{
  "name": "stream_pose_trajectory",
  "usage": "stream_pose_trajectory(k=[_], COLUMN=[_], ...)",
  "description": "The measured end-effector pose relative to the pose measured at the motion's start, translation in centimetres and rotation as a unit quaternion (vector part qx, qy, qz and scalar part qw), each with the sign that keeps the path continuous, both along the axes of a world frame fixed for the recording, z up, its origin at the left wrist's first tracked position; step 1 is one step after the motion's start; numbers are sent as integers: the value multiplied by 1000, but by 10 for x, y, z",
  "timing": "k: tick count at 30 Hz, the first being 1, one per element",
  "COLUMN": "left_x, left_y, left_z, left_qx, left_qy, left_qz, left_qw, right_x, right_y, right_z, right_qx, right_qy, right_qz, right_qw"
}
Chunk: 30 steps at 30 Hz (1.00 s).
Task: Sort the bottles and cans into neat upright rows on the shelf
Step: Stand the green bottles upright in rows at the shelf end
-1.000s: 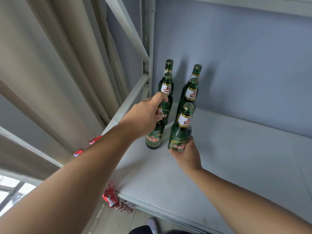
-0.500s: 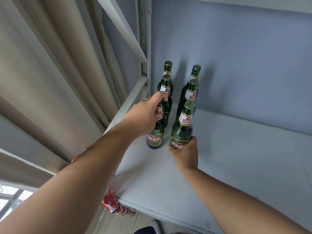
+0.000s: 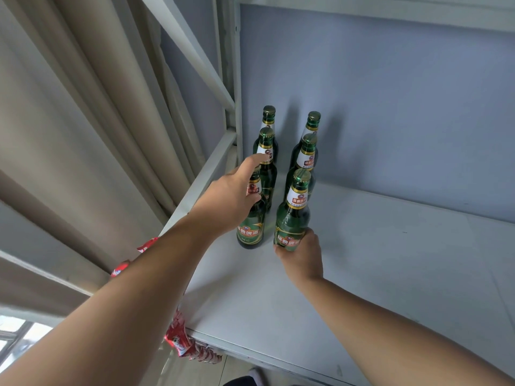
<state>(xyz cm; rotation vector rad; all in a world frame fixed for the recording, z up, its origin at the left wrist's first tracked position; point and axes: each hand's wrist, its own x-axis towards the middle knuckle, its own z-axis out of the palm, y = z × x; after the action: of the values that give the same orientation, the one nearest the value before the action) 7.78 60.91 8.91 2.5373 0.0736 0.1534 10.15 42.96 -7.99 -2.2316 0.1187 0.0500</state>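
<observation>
Obliquely from above: six green glass bottles stand upright in two rows of three at the back left corner of the shelf [image 3: 390,260], close to the blue back panel [image 3: 390,107] and the white corner post [image 3: 238,79]. In the left row, the front-left bottle [image 3: 250,232] stands ahead of the middle-left bottle [image 3: 266,151] and the back-left bottle [image 3: 269,118]. In the right row, the front-right bottle [image 3: 292,218] stands ahead of the middle-right bottle [image 3: 308,154] and the back-right bottle [image 3: 313,123].

The left grip [image 3: 231,201] is closed round the neck and shoulder of the front-left bottle, with its forefinger lying beside the neck label of the middle-left bottle. The right grip [image 3: 302,257] is closed round the base of the front-right bottle, fingers at the lower label. Both front bottles rest on the shelf, just beside each other.

Red packets [image 3: 181,341] hang below the front left corner of the shelf. A beige curtain [image 3: 83,135] fills the left side.
</observation>
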Motion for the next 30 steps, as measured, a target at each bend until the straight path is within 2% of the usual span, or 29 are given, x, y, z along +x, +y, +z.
stream_pose_trajectory(k=[6, 11, 21, 30], left_x=[-4, -6, -19, -50], left_y=[-1, 0, 3, -25], left_z=[-15, -28, -53, -95], left_qx=[-47, -6, -21, -3], left_qy=[-28, 4, 40, 175], left_qz=[58, 79, 93, 165], left_qw=[997, 997, 995, 971], right_x=[2, 1, 0, -18], right_y=[1, 1, -18, -76], right_z=[4, 14, 15, 21], right_qx=[7, 9, -6, -63], right_qy=[30, 41, 46, 93], right_qz=[-4, 3, 76, 126], right_qw=[1000, 999, 996, 986])
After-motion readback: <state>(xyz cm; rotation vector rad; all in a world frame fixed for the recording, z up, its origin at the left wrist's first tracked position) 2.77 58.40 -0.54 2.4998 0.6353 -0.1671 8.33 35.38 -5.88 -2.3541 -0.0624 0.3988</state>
